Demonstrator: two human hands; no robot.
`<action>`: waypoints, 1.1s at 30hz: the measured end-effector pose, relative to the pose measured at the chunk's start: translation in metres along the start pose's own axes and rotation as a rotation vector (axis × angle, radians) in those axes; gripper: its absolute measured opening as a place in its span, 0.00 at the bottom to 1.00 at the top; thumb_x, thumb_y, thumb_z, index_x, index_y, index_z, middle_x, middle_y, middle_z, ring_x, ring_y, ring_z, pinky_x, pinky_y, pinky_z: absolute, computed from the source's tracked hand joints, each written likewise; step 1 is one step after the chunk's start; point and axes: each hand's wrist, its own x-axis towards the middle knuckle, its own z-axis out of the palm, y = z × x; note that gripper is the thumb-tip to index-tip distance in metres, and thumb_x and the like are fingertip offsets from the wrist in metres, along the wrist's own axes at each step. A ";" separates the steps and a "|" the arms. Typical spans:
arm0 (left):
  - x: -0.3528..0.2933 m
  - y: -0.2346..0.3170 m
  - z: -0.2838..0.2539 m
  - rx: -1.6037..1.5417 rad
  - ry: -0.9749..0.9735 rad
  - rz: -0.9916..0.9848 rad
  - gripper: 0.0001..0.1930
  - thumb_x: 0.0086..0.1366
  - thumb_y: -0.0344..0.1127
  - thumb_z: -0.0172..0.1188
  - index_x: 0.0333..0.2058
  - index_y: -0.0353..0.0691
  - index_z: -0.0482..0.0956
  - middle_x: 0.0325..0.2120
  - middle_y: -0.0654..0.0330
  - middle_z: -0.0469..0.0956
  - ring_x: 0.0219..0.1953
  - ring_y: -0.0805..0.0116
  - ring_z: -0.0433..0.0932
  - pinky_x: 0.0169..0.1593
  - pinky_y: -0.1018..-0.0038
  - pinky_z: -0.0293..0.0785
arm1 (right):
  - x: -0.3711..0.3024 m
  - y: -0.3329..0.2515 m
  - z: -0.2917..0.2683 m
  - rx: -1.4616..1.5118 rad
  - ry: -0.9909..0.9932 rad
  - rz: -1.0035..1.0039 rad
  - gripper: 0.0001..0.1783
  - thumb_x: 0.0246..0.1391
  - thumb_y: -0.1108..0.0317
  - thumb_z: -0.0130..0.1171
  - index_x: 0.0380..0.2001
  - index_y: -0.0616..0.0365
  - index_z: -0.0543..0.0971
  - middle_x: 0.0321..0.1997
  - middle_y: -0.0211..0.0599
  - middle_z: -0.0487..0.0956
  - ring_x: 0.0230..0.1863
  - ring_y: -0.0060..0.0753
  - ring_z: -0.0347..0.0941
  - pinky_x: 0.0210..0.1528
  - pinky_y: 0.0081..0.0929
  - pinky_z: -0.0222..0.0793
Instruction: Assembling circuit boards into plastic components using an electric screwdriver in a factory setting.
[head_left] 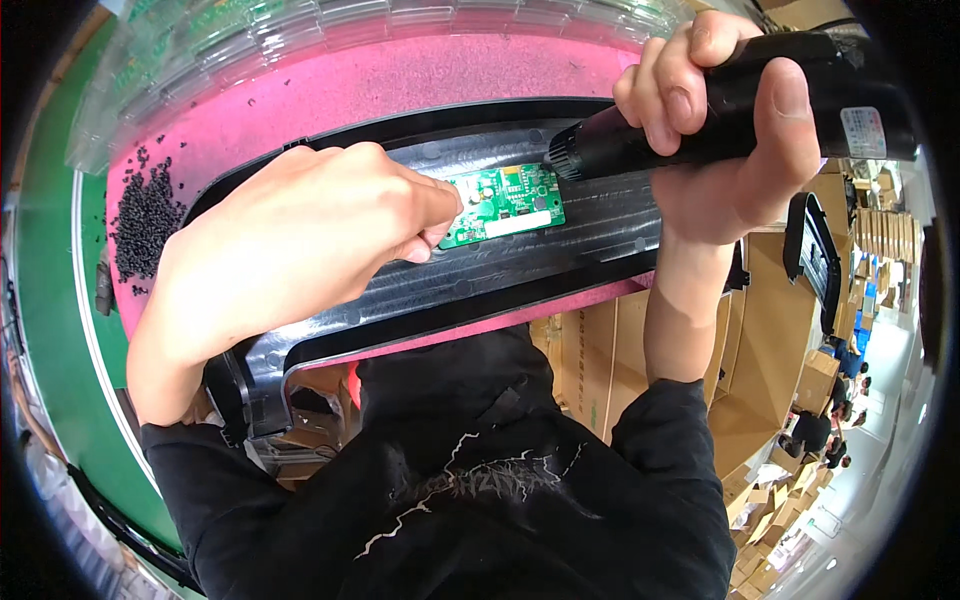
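In the head view, two bare hands are working over one green board (500,205), one black driver (745,100) and one long black shell (610,215). The shell is lying open side up on one pink counter (420,70), and the board is resting inside it, near the middle.

The board is lying directly at the fingertips of the left hand (345,205), just to their right. That hand is reaching across the shell's left part, its fingers curling close together and touching the board's left end; whether they are clamping its edge, I cannot tell. The right hand (735,190) is clamping around the driver, and the board is lying to its left and lower in view. The driver's tip is pointing at the board's upper right corner; contact there is too small to judge.

One pile (145,225) of small black pieces, too many to count, is sitting on the counter left of the shell, with loose ones scattering around it. Clear trays (290,40) are overlapping along the far edge, and cardboard boxes (770,340) are standing at the right.
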 end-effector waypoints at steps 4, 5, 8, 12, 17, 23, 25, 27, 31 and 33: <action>-0.001 0.003 -0.001 0.024 -0.005 0.001 0.06 0.54 0.25 0.61 0.31 0.32 0.77 0.39 0.53 0.81 0.34 0.51 0.80 0.34 0.63 0.75 | 0.004 -0.005 0.010 -0.071 0.279 0.133 0.22 0.56 0.53 0.60 0.40 0.62 0.69 0.20 0.35 0.70 0.17 0.25 0.64 0.23 0.22 0.64; -0.001 0.003 -0.001 0.026 -0.006 0.004 0.06 0.54 0.25 0.61 0.31 0.32 0.77 0.39 0.53 0.81 0.34 0.51 0.80 0.34 0.63 0.75 | 0.006 -0.009 0.010 -0.203 0.326 0.192 0.24 0.56 0.50 0.59 0.37 0.61 0.69 0.17 0.33 0.68 0.15 0.24 0.61 0.21 0.21 0.60; -0.004 0.000 0.005 0.007 0.045 0.031 0.06 0.54 0.25 0.61 0.31 0.32 0.77 0.36 0.53 0.81 0.33 0.51 0.80 0.34 0.62 0.75 | 0.009 -0.015 -0.005 -0.249 -0.014 0.082 0.25 0.55 0.47 0.55 0.38 0.62 0.71 0.19 0.31 0.69 0.19 0.24 0.62 0.27 0.23 0.60; -0.002 0.004 0.000 0.016 0.090 0.024 0.05 0.55 0.27 0.63 0.31 0.34 0.77 0.30 0.54 0.81 0.31 0.51 0.80 0.33 0.63 0.74 | 0.006 -0.030 -0.012 -0.051 -0.242 -0.033 0.25 0.57 0.47 0.51 0.40 0.61 0.73 0.24 0.27 0.71 0.22 0.22 0.64 0.32 0.26 0.60; 0.001 0.000 0.001 -0.063 0.319 0.268 0.07 0.55 0.28 0.65 0.31 0.34 0.78 0.26 0.53 0.79 0.28 0.53 0.80 0.31 0.65 0.74 | -0.009 -0.069 0.019 0.182 -0.214 -0.093 0.20 0.46 0.54 0.64 0.35 0.56 0.73 0.23 0.23 0.74 0.22 0.18 0.68 0.33 0.21 0.64; -0.001 0.001 0.002 -0.099 0.441 0.395 0.08 0.55 0.27 0.65 0.32 0.33 0.77 0.26 0.53 0.78 0.28 0.53 0.79 0.31 0.66 0.74 | -0.014 -0.070 0.026 0.115 -0.253 -0.256 0.19 0.42 0.56 0.68 0.32 0.54 0.73 0.22 0.21 0.74 0.20 0.17 0.69 0.32 0.21 0.64; -0.002 0.002 -0.001 -0.089 0.426 0.365 0.08 0.55 0.27 0.65 0.33 0.33 0.77 0.25 0.54 0.78 0.28 0.53 0.79 0.31 0.66 0.74 | -0.016 -0.068 0.028 0.150 -0.215 -0.267 0.20 0.42 0.55 0.67 0.33 0.54 0.73 0.22 0.21 0.73 0.20 0.17 0.69 0.32 0.20 0.64; -0.003 0.002 -0.001 -0.077 0.411 0.334 0.09 0.55 0.27 0.65 0.34 0.33 0.76 0.25 0.54 0.78 0.28 0.53 0.79 0.31 0.66 0.74 | -0.017 -0.067 0.031 0.187 -0.178 -0.279 0.20 0.41 0.55 0.67 0.33 0.54 0.73 0.22 0.21 0.73 0.20 0.17 0.69 0.32 0.20 0.63; -0.006 0.001 -0.003 -0.009 0.506 0.313 0.08 0.55 0.27 0.65 0.33 0.34 0.77 0.24 0.55 0.77 0.27 0.55 0.79 0.30 0.67 0.74 | -0.010 -0.059 0.036 0.086 -0.206 -0.253 0.25 0.40 0.51 0.67 0.36 0.54 0.72 0.24 0.22 0.73 0.23 0.18 0.68 0.34 0.21 0.63; -0.007 -0.001 -0.006 0.076 0.542 0.276 0.07 0.55 0.26 0.65 0.32 0.34 0.77 0.22 0.55 0.77 0.26 0.55 0.79 0.30 0.67 0.74 | 0.002 -0.056 0.029 0.068 -0.396 -0.109 0.27 0.45 0.47 0.65 0.40 0.55 0.72 0.26 0.22 0.73 0.25 0.19 0.68 0.36 0.22 0.63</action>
